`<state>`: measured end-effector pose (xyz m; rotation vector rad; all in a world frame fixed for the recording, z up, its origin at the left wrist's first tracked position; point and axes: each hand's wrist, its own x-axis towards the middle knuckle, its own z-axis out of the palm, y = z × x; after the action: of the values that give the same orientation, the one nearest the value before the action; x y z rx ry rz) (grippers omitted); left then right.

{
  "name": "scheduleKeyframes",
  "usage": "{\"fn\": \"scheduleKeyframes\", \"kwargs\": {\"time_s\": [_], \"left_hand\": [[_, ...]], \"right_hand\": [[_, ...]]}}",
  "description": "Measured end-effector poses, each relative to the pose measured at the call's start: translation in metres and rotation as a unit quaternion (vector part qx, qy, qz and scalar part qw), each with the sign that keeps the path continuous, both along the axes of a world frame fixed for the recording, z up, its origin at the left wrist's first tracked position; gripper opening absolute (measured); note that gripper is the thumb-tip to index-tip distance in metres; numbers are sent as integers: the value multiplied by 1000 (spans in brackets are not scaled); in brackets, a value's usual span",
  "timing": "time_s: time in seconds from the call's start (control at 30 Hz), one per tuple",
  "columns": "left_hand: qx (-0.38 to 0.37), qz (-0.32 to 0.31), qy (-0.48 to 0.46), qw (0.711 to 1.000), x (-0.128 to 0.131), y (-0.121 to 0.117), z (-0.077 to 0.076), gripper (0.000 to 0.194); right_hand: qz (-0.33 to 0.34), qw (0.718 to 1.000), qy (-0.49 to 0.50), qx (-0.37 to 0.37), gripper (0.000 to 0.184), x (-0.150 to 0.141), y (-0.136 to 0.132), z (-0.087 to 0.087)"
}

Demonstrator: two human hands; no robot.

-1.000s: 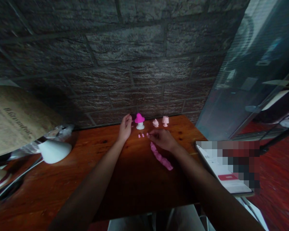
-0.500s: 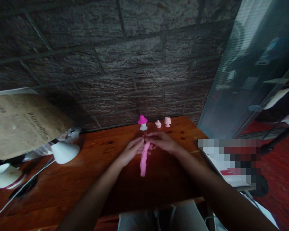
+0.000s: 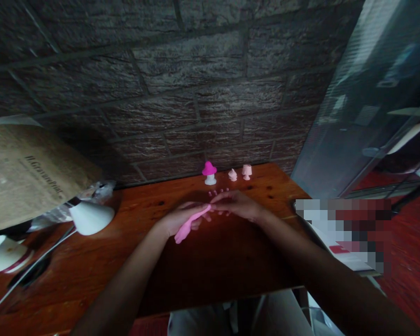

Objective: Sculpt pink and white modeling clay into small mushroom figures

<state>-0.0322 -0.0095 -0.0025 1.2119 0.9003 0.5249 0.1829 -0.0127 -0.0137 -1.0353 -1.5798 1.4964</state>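
Observation:
A long pink strip of what looks like modelling clay (image 3: 189, 227) lies slantwise across my left hand (image 3: 182, 219), its thick end down near the wrist. The fingers of that hand are closed around it from below. My right hand (image 3: 238, 205) pinches at the strip's thin upper end, and the fingertips of both hands meet there. Just beyond the right hand, several tiny pink bits (image 3: 215, 192) sit on the table. Farther back stand a mushroom figure (image 3: 209, 173) with a magenta cap and white stem, a small pink swirl-shaped piece (image 3: 233, 175) and a pink lamp-shaped piece (image 3: 247, 172).
The wooden table (image 3: 126, 261) runs up to a dark brick wall (image 3: 161, 107). On the left are a brown paper bag (image 3: 28, 172), a white cone-shaped lamp head (image 3: 91, 218) and a white cup (image 3: 3, 254). A glass panel (image 3: 336, 130) rises at the right.
The pink strip has swung from hanging down between my hands to lying along my left hand. The tiny pink bits have come into sight beyond my right hand. The view has shifted slightly.

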Motion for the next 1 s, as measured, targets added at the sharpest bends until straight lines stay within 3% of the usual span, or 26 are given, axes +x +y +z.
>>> {"fn": "scheduleKeyframes", "kwargs": {"time_s": [0.27, 0.6, 0.77, 1.0], "left_hand": [[26, -30, 27, 999, -1, 0, 0, 46], [156, 44, 72, 984, 3, 1, -4, 46], [207, 17, 77, 975, 5, 3, -15, 42], [366, 1, 116, 923, 3, 6, -19, 34]], "right_hand": [[41, 995, -50, 72, 27, 0, -2, 0], [4, 990, -25, 140, 38, -3, 6, -15], [21, 959, -121, 254, 18, -1, 2, -10], [20, 945, -179, 274, 19, 3, 3, -4]]}}
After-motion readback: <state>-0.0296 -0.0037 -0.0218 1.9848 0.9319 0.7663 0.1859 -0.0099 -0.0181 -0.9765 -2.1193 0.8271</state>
